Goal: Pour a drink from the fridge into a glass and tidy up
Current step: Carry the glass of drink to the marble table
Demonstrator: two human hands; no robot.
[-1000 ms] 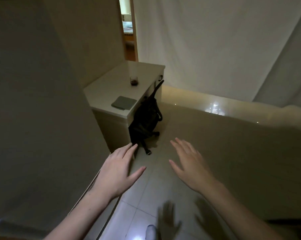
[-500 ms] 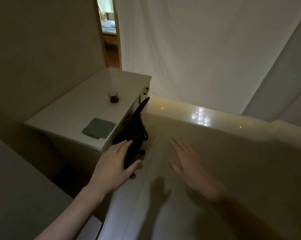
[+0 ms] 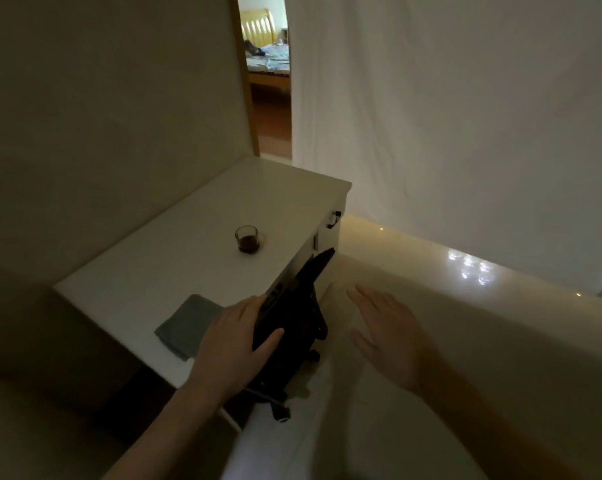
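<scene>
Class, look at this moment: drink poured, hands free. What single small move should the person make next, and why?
Probably reach the left hand down to the grey cloth and pick it up. The glass already stands on the white desk with dark drink in it, both hands are open and hold nothing, and the left one hovers right beside the cloth, so tidying seems to be what remains.

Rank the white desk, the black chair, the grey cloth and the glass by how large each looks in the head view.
1. white desk
2. black chair, partly hidden by the left hand
3. grey cloth, also partly covered
4. glass, clearly smallest, though it sits farther from the camera than the cloth
</scene>
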